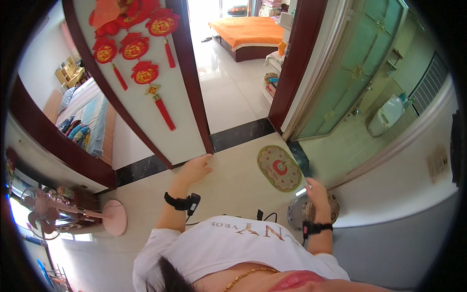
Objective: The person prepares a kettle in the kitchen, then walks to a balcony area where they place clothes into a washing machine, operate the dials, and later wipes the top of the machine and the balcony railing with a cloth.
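My left hand (195, 169) hangs in the air in front of me with fingers apart and nothing in it. In the picture it overlaps the foot of the white wall strip (189, 127) between two doorways. On the right, my right hand (318, 193) is partly curled. Its inner side is hidden, so I cannot tell whether it holds anything. Beyond that hand an oval patterned floor mat (264, 160) lies before the bathroom doorway. Below it stands a round container (297, 213), partly covered by my right arm.
Dark stone thresholds (242, 135) cross the doorways. The green glass bathroom door (350, 76) stands open. At left is a pink pedestal fan (115, 218). Red tasselled ornaments (145, 72) hang on the wall strip. A bed with an orange cover (251, 29) is in the room ahead.
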Available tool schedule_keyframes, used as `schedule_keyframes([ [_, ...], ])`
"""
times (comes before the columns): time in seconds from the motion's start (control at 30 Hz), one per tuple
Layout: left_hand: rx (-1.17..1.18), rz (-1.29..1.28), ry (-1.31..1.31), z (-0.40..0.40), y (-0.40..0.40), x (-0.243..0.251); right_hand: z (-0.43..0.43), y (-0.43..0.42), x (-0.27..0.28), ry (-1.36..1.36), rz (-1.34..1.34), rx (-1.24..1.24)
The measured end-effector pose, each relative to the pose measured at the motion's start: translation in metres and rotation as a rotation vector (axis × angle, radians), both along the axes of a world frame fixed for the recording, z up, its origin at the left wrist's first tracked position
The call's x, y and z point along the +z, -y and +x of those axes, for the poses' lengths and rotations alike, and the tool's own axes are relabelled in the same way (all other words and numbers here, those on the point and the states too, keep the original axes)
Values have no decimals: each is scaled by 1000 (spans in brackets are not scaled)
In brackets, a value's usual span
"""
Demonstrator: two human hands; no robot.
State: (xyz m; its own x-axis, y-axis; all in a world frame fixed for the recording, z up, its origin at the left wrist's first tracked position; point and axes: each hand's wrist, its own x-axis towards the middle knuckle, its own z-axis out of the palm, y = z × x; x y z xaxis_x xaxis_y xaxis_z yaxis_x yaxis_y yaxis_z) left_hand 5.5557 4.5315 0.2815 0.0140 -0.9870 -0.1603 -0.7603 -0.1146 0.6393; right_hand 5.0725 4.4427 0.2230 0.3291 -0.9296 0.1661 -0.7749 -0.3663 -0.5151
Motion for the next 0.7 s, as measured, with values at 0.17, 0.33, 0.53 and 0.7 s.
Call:
schedule_keyframes([
  [0.17, 27, 24, -38, 60, 146, -10, 164, 186, 54, 37, -6, 410],
  [0.33, -80, 66, 36, 115, 343, -33, 223, 356, 39, 126, -18, 346],
  [0.53, -354, -130, -19, 139, 591, -17, 159, 511, 14, -36, 44, -34],
  [0.7, -507, -40, -39, 174, 770, -4, 157, 595, -27, -177, 189, -249],
])
